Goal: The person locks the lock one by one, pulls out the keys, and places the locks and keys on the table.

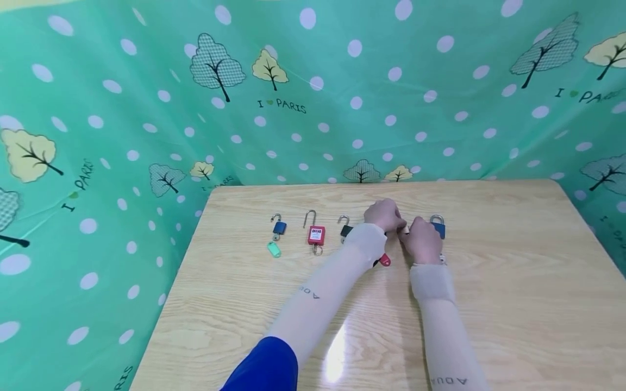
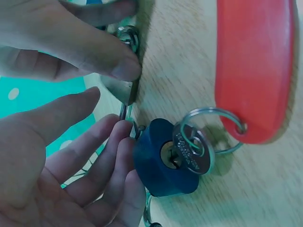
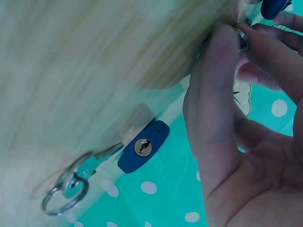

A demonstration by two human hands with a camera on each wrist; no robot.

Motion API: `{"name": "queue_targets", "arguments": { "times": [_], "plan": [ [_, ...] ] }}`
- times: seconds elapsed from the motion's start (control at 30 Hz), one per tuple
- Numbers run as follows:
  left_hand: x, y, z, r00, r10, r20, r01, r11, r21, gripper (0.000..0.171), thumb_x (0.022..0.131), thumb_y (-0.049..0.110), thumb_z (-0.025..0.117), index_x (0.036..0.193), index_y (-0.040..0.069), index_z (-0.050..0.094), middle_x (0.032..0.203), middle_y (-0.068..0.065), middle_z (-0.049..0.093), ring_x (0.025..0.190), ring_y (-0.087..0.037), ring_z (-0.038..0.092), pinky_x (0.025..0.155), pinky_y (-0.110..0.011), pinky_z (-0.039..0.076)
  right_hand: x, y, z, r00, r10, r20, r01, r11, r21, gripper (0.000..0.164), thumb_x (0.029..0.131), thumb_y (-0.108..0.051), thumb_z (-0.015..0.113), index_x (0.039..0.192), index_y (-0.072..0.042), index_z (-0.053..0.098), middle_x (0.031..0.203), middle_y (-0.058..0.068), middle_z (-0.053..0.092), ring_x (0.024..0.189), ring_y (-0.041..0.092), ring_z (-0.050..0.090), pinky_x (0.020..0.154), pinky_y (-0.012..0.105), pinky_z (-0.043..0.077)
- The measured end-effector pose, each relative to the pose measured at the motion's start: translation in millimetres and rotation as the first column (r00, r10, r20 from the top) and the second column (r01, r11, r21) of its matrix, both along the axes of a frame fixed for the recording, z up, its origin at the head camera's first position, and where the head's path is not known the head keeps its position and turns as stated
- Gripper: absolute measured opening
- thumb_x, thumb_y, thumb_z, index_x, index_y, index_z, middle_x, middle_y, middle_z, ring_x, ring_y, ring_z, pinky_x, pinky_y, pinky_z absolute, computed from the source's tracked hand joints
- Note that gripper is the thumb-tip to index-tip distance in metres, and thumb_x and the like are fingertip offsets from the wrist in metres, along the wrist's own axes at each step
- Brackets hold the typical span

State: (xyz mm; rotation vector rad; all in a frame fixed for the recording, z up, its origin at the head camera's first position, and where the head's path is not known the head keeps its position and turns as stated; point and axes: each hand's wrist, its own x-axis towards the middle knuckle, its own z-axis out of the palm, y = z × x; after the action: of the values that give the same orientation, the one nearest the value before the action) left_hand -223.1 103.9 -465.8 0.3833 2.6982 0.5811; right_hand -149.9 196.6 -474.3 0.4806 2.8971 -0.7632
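In the left wrist view, a small silver padlock [image 2: 124,85] is pinched by my right hand [image 1: 421,240]. Its thin shackle [image 2: 123,112] points toward my left hand [image 2: 80,165]. The left fingertips meet that shackle, while the left thumb stands apart from them. Just beside the left fingers is a dark blue padlock [image 2: 163,161], with a key [image 2: 193,147] on a ring and a red tag [image 2: 253,71]. The right wrist view shows my right thumb and finger on a bit of metal [image 3: 242,39]; most of it is hidden.
Right of my right hand lies another blue padlock [image 1: 438,227], with keys [image 3: 85,172] close by. To the left are a black padlock [image 1: 346,231], a red padlock [image 1: 316,235] and a blue padlock [image 1: 279,228] with a green tag [image 1: 274,249]. A green curtain [image 1: 313,136] hangs behind the wooden table [image 1: 235,304].
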Motion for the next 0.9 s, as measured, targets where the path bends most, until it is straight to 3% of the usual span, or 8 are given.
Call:
{"name": "queue_targets", "arguments": {
  "times": [0.1,0.33,0.47,0.57,0.73,0.9],
  "plan": [
    [-0.9,-2.2,-0.3,0.999,0.02,-0.031,-0.02,1.0,0.013,0.018,0.082,0.038,0.074,0.072,0.023,0.071,0.068,0.012,0.06,0.061,-0.008,0.055,0.054,-0.024,0.044,0.8,-3.1,1.9,0.999,-0.014,-0.048,0.013,0.999,-0.032,0.032,0.092,-0.023,0.061,0.092,0.008,0.052,0.075,0.022,0.054,0.065,0.034,0.051,0.052,0.041,0.041],
    [0.4,-10.8,3.3,1.0,0.007,-0.007,-0.007,0.993,0.118,0.014,0.086,0.035,0.07,0.084,0.021,0.074,0.075,0.012,0.064,0.063,-0.005,0.056,0.056,-0.021,0.045,5.5,-1.4,2.9,0.998,-0.025,-0.064,0.015,0.987,-0.159,0.022,0.091,-0.014,0.061,0.076,0.002,0.059,0.062,0.011,0.054,0.056,0.023,0.051,0.048,0.032,0.038],
    [2.6,-21.6,13.9,1.0,-0.006,0.002,0.005,0.969,0.248,0.017,0.09,0.034,0.066,0.093,0.019,0.074,0.083,0.011,0.067,0.068,-0.004,0.057,0.062,-0.018,0.046,12.5,1.5,5.6,0.994,-0.038,-0.107,0.007,0.961,-0.278,0.016,0.093,-0.011,0.06,0.09,0.004,0.066,0.069,0.012,0.063,0.059,0.019,0.058,0.054,0.028,0.043],
    [2.4,-31.8,24.0,1.0,0.01,0.001,-0.01,0.935,0.354,0.018,0.09,0.035,0.066,0.092,0.018,0.072,0.082,0.009,0.067,0.07,-0.005,0.059,0.062,-0.018,0.047,17.3,1.5,12.0,0.987,-0.067,-0.144,0.004,0.917,-0.399,0.019,0.094,-0.01,0.06,0.1,0.007,0.065,0.079,0.017,0.066,0.065,0.025,0.065,0.058,0.028,0.051],
    [0.4,-48.2,37.0,0.997,0.052,0.051,-0.07,0.871,0.486,0.022,0.085,0.039,0.07,0.088,0.018,0.068,0.083,-0.002,0.068,0.066,-0.015,0.065,0.058,-0.021,0.05,19.8,-2.1,25.0,0.977,-0.09,-0.195,-0.031,0.84,-0.541,0.024,0.094,-0.012,0.06,0.105,0.009,0.064,0.09,0.025,0.066,0.077,0.034,0.068,0.067,0.034,0.057],
    [3.8,-59.9,43.3,0.995,0.067,0.068,-0.093,0.841,0.533,0.026,0.083,0.043,0.071,0.085,0.017,0.071,0.079,-0.006,0.068,0.065,-0.019,0.065,0.056,-0.024,0.051,27.2,-7.2,36.4,0.975,-0.089,-0.205,-0.063,0.768,-0.637,0.03,0.094,-0.019,0.062,0.107,0.008,0.064,0.098,0.026,0.066,0.076,0.022,0.07,0.073,0.03,0.056]
  ]
}}
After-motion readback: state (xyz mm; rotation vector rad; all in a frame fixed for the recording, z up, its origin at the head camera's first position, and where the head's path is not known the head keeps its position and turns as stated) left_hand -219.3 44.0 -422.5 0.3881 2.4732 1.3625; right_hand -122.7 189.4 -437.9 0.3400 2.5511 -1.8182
